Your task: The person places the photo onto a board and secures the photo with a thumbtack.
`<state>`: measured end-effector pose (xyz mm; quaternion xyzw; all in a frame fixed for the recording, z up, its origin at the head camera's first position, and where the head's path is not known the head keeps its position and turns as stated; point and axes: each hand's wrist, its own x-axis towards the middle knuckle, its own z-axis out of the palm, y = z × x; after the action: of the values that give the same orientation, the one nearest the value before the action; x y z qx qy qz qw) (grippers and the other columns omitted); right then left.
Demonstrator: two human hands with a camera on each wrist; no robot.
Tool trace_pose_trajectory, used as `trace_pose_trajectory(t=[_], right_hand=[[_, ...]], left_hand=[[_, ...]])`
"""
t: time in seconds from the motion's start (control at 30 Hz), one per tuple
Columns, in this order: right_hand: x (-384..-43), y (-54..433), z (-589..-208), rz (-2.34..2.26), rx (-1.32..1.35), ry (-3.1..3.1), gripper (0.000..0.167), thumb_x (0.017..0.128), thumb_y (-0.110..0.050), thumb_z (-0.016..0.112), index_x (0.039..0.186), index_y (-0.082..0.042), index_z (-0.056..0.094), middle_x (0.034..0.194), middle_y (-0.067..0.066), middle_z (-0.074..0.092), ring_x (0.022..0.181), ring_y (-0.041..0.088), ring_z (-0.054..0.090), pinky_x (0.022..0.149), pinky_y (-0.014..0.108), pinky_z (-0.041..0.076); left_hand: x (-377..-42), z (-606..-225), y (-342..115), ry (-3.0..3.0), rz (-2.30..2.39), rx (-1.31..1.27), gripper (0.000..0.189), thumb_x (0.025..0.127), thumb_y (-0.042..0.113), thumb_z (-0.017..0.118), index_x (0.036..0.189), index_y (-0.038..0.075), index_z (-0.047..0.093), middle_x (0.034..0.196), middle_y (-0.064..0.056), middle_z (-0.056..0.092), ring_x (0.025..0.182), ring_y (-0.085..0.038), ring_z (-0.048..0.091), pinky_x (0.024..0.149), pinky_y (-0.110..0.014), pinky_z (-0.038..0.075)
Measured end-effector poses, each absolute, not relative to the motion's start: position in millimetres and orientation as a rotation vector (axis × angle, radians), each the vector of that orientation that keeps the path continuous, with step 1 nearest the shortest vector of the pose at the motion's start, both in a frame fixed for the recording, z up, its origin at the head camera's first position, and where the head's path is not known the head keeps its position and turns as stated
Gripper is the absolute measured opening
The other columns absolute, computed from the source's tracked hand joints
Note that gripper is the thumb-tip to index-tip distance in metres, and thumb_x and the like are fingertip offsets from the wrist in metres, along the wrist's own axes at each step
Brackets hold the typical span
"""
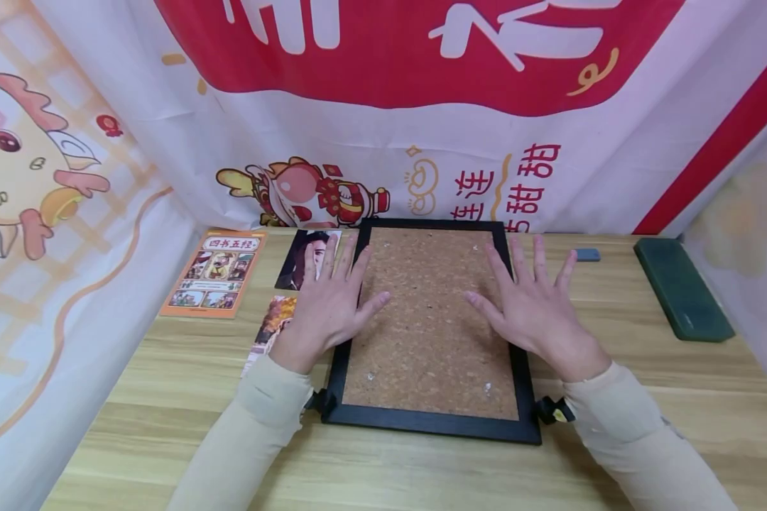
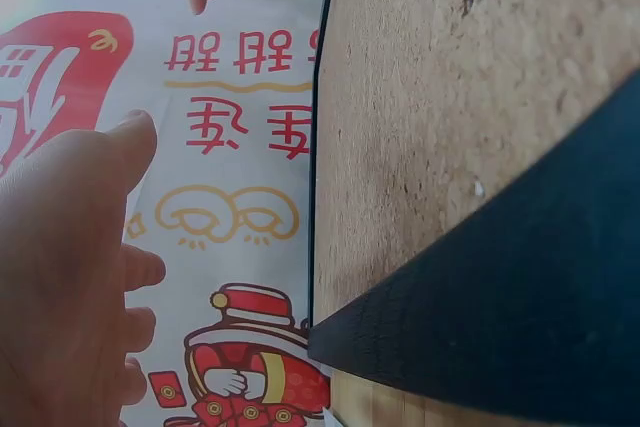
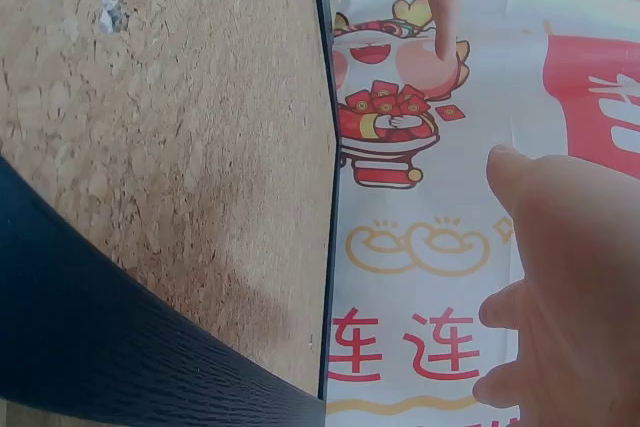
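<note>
And at the centre of the frame, the black-framed corkboard (image 1: 431,326) is seen lying on the wooden table (image 1: 166,419), its cork dotted with silvery spots that cannot be made out as pins or damage. Over its sides two hands are held, palms down: the left hand (image 1: 332,305) at left, the right hand (image 1: 533,309) at right, fingers spread, nothing gripped! In the wrist views both are seen apart from the cork.

Just left of the board, a dark portrait photo (image 1: 290,270) and an autumn photo (image 1: 275,325) are partly covered by the left hand and wrist; here is the risk, for by a low sweep of that sleeve they could be dragged or creased. If the board were pushed from one side only, it could be skewed into them. Farther out, an orange comic booklet (image 1: 214,275) is placed at left, a small blue block (image 1: 589,254) and a dark green case (image 1: 684,287) at right.
</note>
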<state>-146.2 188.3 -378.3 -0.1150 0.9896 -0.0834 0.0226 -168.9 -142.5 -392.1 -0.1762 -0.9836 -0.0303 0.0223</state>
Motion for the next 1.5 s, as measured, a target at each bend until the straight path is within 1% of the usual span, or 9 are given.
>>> trace_pose_trajectory(t=[0.2, 0.33, 0.6, 0.8, 1.0, 1.17, 1.33, 1.43, 1.5], right_hand=[[-146, 192, -376, -0.285, -0.36, 3.078, 0.091, 0.106, -0.078, 0.029, 0.176, -0.026, 0.003, 0.181, 0.021, -0.005, 0.163, 0.044, -0.026, 0.116, 0.077, -0.031], [-146, 197, -376, -0.308, -0.375, 3.103, 0.089, 0.107, -0.075, 0.032, 0.176, -0.022, 0.01, 0.18, 0.023, 0.001, 0.165, 0.046, -0.02, 0.117, 0.076, -0.03], [-148, 206, -374, -0.415, -0.409, 3.127, 0.084, 0.11, -0.066, 0.04, 0.172, -0.012, 0.026, 0.179, 0.026, 0.01, 0.165, 0.053, -0.004, 0.123, 0.08, -0.017], [-150, 214, -370, -0.571, -0.425, 3.114, 0.074, 0.113, -0.054, 0.047, 0.166, -0.004, 0.037, 0.177, 0.027, 0.022, 0.164, 0.055, 0.012, 0.128, 0.079, -0.001], [-151, 225, -368, -0.759, -0.333, 3.107, 0.066, 0.113, -0.051, 0.048, 0.158, -0.003, 0.05, 0.172, 0.023, 0.038, 0.158, 0.052, 0.034, 0.125, 0.073, 0.028], [-153, 238, -372, -0.838, -0.253, 3.085, 0.06, 0.114, -0.046, 0.049, 0.155, -0.003, 0.054, 0.161, 0.024, 0.052, 0.148, 0.048, 0.049, 0.12, 0.07, 0.04], [-160, 253, -382, -0.844, -0.236, 3.088, 0.056, 0.114, -0.045, 0.05, 0.15, -0.005, 0.059, 0.153, 0.027, 0.06, 0.127, 0.048, 0.064, 0.108, 0.071, 0.048], [-165, 261, -389, -0.85, -0.21, 3.068, 0.053, 0.113, -0.044, 0.052, 0.149, -0.005, 0.06, 0.151, 0.027, 0.061, 0.124, 0.048, 0.065, 0.103, 0.071, 0.052], [-167, 267, -393, -0.867, -0.191, 3.043, 0.052, 0.113, -0.043, 0.053, 0.148, -0.005, 0.06, 0.149, 0.027, 0.062, 0.127, 0.049, 0.063, 0.103, 0.07, 0.052]], left_hand=[[-169, -390, -145, -3.044, -0.153, -0.548, 0.091, 0.106, 0.076, 0.033, 0.175, 0.018, 0.018, 0.183, -0.012, 0.003, 0.169, -0.036, -0.01, 0.133, -0.064, -0.015], [-171, -388, -149, -3.031, -0.153, -0.545, 0.089, 0.107, 0.074, 0.033, 0.174, 0.017, 0.02, 0.183, -0.014, 0.008, 0.17, -0.036, -0.006, 0.134, -0.061, -0.013], [-173, -381, -160, -2.954, -0.203, -0.538, 0.082, 0.109, 0.065, 0.04, 0.17, 0.01, 0.034, 0.18, -0.015, 0.024, 0.168, -0.038, 0.019, 0.137, -0.059, 0.008], [-175, -377, -169, -2.883, -0.32, -0.499, 0.073, 0.11, 0.056, 0.046, 0.165, 0.007, 0.043, 0.171, -0.018, 0.043, 0.158, -0.04, 0.042, 0.133, -0.057, 0.026], [-177, -374, -180, -2.831, -0.458, -0.376, 0.061, 0.11, 0.048, 0.052, 0.155, 0.007, 0.055, 0.147, -0.023, 0.067, 0.126, -0.045, 0.068, 0.107, -0.062, 0.054], [-179, -375, -190, -2.827, -0.508, -0.317, 0.053, 0.11, 0.042, 0.056, 0.148, 0.006, 0.062, 0.125, -0.024, 0.076, 0.096, -0.041, 0.074, 0.084, -0.056, 0.059], [-183, -379, -199, -2.863, -0.619, -0.248, 0.052, 0.11, 0.039, 0.056, 0.152, 0.007, 0.06, 0.136, -0.022, 0.072, 0.112, -0.04, 0.073, 0.093, -0.056, 0.06], [-186, -382, -204, -2.878, -0.7, -0.198, 0.051, 0.111, 0.038, 0.056, 0.151, 0.008, 0.06, 0.135, -0.019, 0.073, 0.118, -0.037, 0.072, 0.098, -0.055, 0.059], [-189, -384, -207, -2.887, -0.744, -0.159, 0.048, 0.111, 0.037, 0.055, 0.149, 0.008, 0.062, 0.13, -0.017, 0.074, 0.113, -0.034, 0.072, 0.095, -0.053, 0.06]])
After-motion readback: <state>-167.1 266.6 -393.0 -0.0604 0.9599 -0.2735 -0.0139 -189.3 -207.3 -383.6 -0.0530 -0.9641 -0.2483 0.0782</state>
